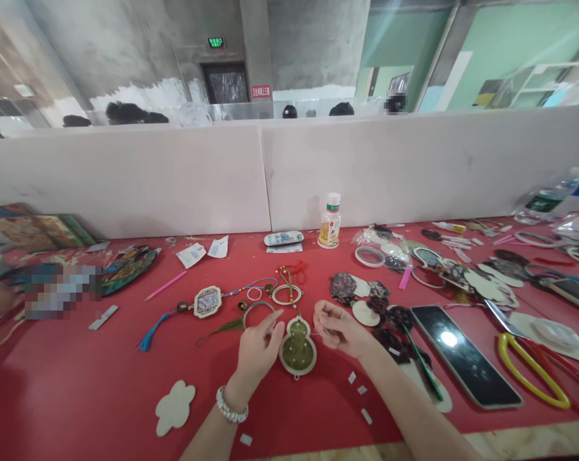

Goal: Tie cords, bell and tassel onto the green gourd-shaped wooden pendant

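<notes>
A green gourd-shaped pendant with a pale rim lies on the red table between my hands. Its cord leads up to a pale ring and a red knotted cord. My left hand, wearing a white beaded bracelet, is beside the pendant's left edge, fingers bent and thumb near the index finger. To the right, my right hand has its fingers curled together in a pinch. A faint thin line, perhaps thread, shows by the right fingertips. What either hand holds is too small to make out.
Right of my hands lie a phone, scissors with yellow and red handles, and dark patterned pieces. A tasselled pendant and a cloud-shaped piece lie left. A small bottle stands before the white partition.
</notes>
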Demonstrator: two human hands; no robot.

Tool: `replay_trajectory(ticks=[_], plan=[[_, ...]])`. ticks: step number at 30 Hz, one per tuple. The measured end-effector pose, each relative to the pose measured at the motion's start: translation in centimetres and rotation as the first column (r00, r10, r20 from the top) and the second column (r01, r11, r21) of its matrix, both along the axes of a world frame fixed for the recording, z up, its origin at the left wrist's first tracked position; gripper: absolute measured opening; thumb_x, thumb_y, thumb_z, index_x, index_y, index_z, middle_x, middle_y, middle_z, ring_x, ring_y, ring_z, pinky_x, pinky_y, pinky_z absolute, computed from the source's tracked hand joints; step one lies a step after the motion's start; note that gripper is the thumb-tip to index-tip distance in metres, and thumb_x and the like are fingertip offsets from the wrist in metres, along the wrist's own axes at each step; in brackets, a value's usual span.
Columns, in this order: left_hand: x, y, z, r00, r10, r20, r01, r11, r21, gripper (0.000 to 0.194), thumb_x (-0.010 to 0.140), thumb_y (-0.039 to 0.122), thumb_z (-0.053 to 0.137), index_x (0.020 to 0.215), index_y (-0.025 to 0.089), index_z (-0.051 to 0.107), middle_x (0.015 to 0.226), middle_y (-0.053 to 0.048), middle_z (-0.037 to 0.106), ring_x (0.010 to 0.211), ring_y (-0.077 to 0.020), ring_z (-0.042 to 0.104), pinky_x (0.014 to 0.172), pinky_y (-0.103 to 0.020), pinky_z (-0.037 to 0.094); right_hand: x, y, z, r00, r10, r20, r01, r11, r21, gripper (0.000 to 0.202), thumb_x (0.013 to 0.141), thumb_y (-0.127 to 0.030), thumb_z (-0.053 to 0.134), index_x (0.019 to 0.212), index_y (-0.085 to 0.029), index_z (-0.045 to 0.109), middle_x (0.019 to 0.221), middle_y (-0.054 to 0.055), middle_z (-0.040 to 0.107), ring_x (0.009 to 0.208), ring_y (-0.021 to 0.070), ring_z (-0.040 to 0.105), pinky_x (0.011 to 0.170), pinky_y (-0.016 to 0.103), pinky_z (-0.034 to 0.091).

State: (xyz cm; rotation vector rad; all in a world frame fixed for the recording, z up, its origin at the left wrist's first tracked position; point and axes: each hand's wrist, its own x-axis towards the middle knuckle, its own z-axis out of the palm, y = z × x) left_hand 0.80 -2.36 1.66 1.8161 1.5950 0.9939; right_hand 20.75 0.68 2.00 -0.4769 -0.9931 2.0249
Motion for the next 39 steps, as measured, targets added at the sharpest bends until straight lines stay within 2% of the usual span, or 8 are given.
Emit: replay_trajectory(ticks=[3, 5, 7, 13, 20, 26, 31, 39], plan=[[0.6, 0.0, -0.2, 0.871, -0.159, 0.466, 0.244, 0.961, -0.129, 0.048, 0.077, 0.045, 0.045, 0.109, 0.012, 0.056, 0.061, -0.002, 0.060, 0.037, -0.0061, 0.039, 0.040, -0.020, 0.033, -1.1, -0.5, -0.5, 0.998, 0.050, 0.044, -0.051, 0.998, 0.033, 0.022, 0.069, -0.027, 0.066, 0.076, -0.018, 0.047, 0.060, -0.004, 0.057, 0.031, -0.0002, 0.032, 0.030, 0.012, 0.019], [0.9, 0.0, -0.3, 0.769, -0.205, 0.606, 0.384, 0.906, -0.180, 0.050, 0.071, 0.043, 0.055, 0.110, 0.012, 0.056, 0.073, -0.005, 0.062, 0.039, -0.0052, 0.040, 0.038, -0.019, 0.035, -1.6, -0.8, -0.8, 0.994, 0.078, 0.079, -0.082, 0.995, 0.052, 0.023, 0.069, -0.026, 0.066, 0.076, -0.017, 0.047, 0.061, -0.003, 0.060, 0.029, -0.0003, 0.033, 0.028, 0.012, 0.020], [1.1, -0.1, -0.4, 0.719, -0.227, 0.657, 0.453, 0.870, -0.196, 0.050, 0.065, 0.039, 0.063, 0.108, 0.014, 0.057, 0.084, -0.007, 0.062, 0.042, -0.0048, 0.043, 0.037, -0.018, 0.036, -1.9, -1.0, -1.0, 0.991, 0.058, 0.118, -0.067, 0.995, 0.072, 0.022, 0.070, -0.025, 0.066, 0.075, -0.017, 0.046, 0.061, -0.002, 0.062, 0.027, -0.0003, 0.034, 0.026, 0.011, 0.020], [0.7, 0.1, -0.9, 0.701, -0.182, 0.690, 0.448, 0.865, -0.226, 0.042, 0.061, 0.033, 0.068, 0.098, 0.014, 0.063, 0.068, -0.003, 0.063, 0.036, -0.0028, 0.038, 0.034, -0.017, 0.032, -2.5, -1.1, -1.5, 0.978, -0.120, 0.172, 0.099, 0.987, 0.123, 0.021, 0.070, -0.024, 0.065, 0.073, -0.017, 0.046, 0.061, -0.002, 0.064, 0.025, 0.0005, 0.038, 0.024, 0.011, 0.023], [1.2, 0.1, -0.8, 0.748, -0.078, 0.659, 0.327, 0.907, -0.264, 0.024, 0.060, 0.033, 0.068, 0.071, 0.011, 0.065, 0.051, 0.002, 0.058, 0.031, -0.0026, 0.036, 0.032, -0.017, 0.027, -2.3, -0.9, -1.7, 0.980, -0.099, 0.172, 0.080, 0.990, 0.114, 0.019, 0.071, -0.023, 0.064, 0.075, -0.016, 0.047, 0.060, -0.003, 0.062, 0.026, 0.0003, 0.038, 0.025, 0.010, 0.026], [1.2, 0.1, -0.6, 0.761, -0.064, 0.646, 0.351, 0.878, -0.326, 0.027, 0.059, 0.032, 0.068, 0.076, 0.012, 0.063, 0.050, 0.003, 0.056, 0.030, -0.0026, 0.037, 0.032, -0.017, 0.027, -2.1, -0.7, -1.7, 0.976, -0.115, 0.186, 0.095, 0.989, 0.110, 0.020, 0.070, -0.024, 0.064, 0.077, -0.016, 0.047, 0.060, -0.003, 0.061, 0.028, 0.0001, 0.038, 0.027, 0.011, 0.027], [1.1, 0.2, -0.5, 0.800, -0.121, 0.587, 0.379, 0.861, -0.340, 0.022, 0.064, 0.032, 0.065, 0.069, 0.011, 0.062, 0.043, 0.005, 0.050, 0.031, -0.0026, 0.036, 0.033, -0.016, 0.026, -2.0, -0.5, -1.4, 0.975, -0.119, 0.186, 0.103, 0.990, 0.097, 0.023, 0.068, -0.026, 0.066, 0.075, -0.016, 0.047, 0.059, -0.002, 0.062, 0.028, 0.0008, 0.037, 0.028, 0.012, 0.028], [1.2, 0.3, -0.4, 0.783, -0.139, 0.606, 0.406, 0.852, -0.330, 0.025, 0.064, 0.036, 0.064, 0.063, 0.012, 0.056, 0.040, 0.007, 0.046, 0.031, -0.0029, 0.034, 0.033, -0.016, 0.025, -1.6, -0.3, -0.5, 0.978, -0.161, 0.130, 0.156, 0.987, 0.048, 0.020, 0.070, -0.030, 0.062, 0.073, -0.017, 0.047, 0.056, -0.002, 0.059, 0.030, 0.0014, 0.035, 0.029, 0.014, 0.021]])
